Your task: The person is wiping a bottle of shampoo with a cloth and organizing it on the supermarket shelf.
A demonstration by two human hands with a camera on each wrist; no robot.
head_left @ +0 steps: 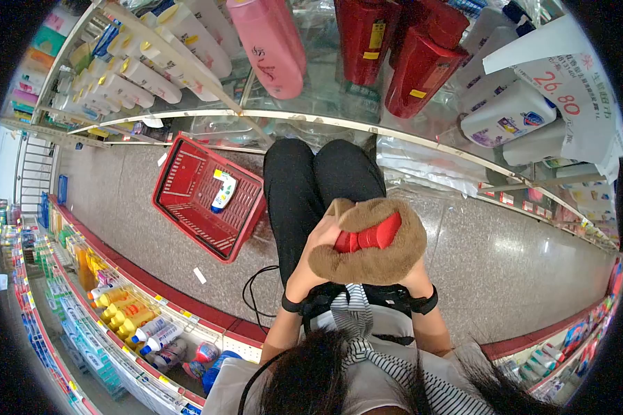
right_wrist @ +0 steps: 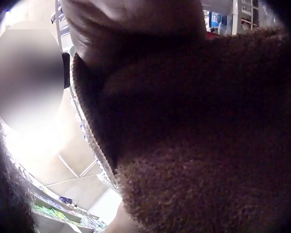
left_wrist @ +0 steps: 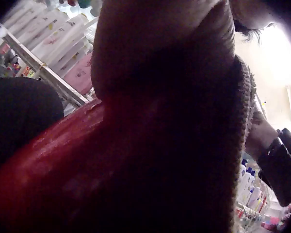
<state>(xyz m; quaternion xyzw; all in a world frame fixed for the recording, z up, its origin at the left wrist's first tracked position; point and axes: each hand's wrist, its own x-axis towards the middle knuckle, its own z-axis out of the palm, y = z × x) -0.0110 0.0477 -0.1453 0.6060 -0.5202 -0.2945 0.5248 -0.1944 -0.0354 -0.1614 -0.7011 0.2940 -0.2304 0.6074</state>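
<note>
Over the lap, both hands hold a brown plush towel (head_left: 394,263) wrapped about a red bottle (head_left: 370,236). The left hand (head_left: 318,250) grips the bundle from its left side. In the left wrist view, that hand (left_wrist: 160,39) lies against the glossy red bottle (left_wrist: 53,170), and the towel's stitched edge (left_wrist: 242,121) runs at the right. My right hand (head_left: 417,278) is mostly hidden behind the towel in the head view. In the right wrist view, the right hand (right_wrist: 136,29) clutches the fluffy towel (right_wrist: 208,160), which hides most of its fingers.
A red basket (head_left: 176,207) on the floor at the left holds a white bottle (head_left: 223,191). Ahead, the shelf (head_left: 325,119) carries a pink bottle (head_left: 273,52), red bottles (head_left: 422,66) and white bottles (head_left: 509,114). A paper price sign (head_left: 567,90) hangs at the right. Stocked shelves stand behind.
</note>
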